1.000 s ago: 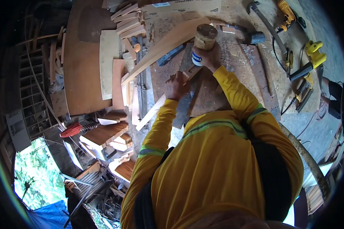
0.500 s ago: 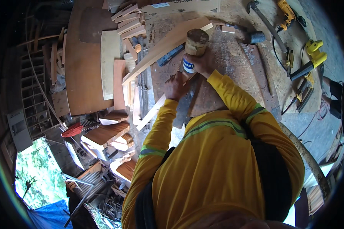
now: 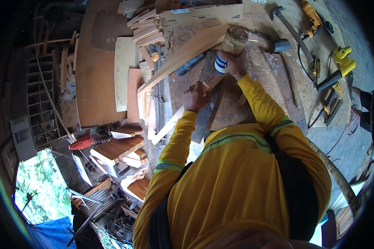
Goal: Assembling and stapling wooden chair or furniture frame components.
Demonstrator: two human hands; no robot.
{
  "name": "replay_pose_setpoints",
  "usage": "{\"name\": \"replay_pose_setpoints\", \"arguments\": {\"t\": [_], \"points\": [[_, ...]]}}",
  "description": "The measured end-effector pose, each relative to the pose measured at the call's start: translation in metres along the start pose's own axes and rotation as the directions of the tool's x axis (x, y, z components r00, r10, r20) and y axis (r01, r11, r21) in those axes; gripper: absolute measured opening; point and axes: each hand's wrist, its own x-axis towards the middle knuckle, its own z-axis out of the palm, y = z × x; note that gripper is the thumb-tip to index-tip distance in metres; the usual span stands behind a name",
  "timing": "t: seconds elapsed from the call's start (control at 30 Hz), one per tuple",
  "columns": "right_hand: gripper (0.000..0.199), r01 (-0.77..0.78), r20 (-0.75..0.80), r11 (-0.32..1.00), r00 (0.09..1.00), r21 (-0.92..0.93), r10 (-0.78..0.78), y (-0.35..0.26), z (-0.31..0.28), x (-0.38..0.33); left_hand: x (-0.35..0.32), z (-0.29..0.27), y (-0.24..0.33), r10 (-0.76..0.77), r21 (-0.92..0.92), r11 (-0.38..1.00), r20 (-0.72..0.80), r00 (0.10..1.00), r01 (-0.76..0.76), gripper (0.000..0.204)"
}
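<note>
My right hand (image 3: 235,62) is wrapped around a glue bottle (image 3: 221,65) with a blue and white label and a stained brown end (image 3: 235,38). The bottle is tilted over a narrow wooden strip (image 3: 214,80); its tip is hidden, so I cannot tell whether it touches the wood. My left hand (image 3: 195,98) grips that strip lower down, with the fingers curled over it. The strip's pale, sunlit end (image 3: 168,124) sticks out past my left wrist toward me.
A long board (image 3: 187,52) lies across the workbench (image 3: 262,81) beyond my hands. A hammer (image 3: 293,31), a mallet (image 3: 278,45), a yellow drill (image 3: 311,18) and a yellow power tool (image 3: 343,62) lie to the right. Stacked wood pieces (image 3: 147,31) are at the left.
My right hand has moved the glue bottle rightward along the strip, uncovering more of its wood between my hands. My left hand keeps its hold. The whole view has shifted slightly.
</note>
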Motion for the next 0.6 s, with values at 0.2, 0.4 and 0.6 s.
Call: {"name": "replay_pose_setpoints", "arguments": {"t": [0.2,0.4,0.6], "points": [[0.034,0.012,-0.012,0.997,1.0,0.071,-0.011,-0.015,0.0,0.004,0.0,0.001,-0.001,0.017,-0.012,1.0,-0.001,1.0,-0.017,0.036],[0.03,-0.095,0.031,0.987,0.995,0.131,0.092,-0.002,0.007,-0.005,0.0,-0.001,0.002,0.012,-0.013,1.0,-0.003,1.0,-0.012,0.037],[0.029,-0.13,0.075,0.987,0.99,0.095,0.123,0.006,0.025,-0.023,0.0,-0.005,0.004,0.017,-0.025,1.0,-0.012,1.0,-0.018,0.039]]}}
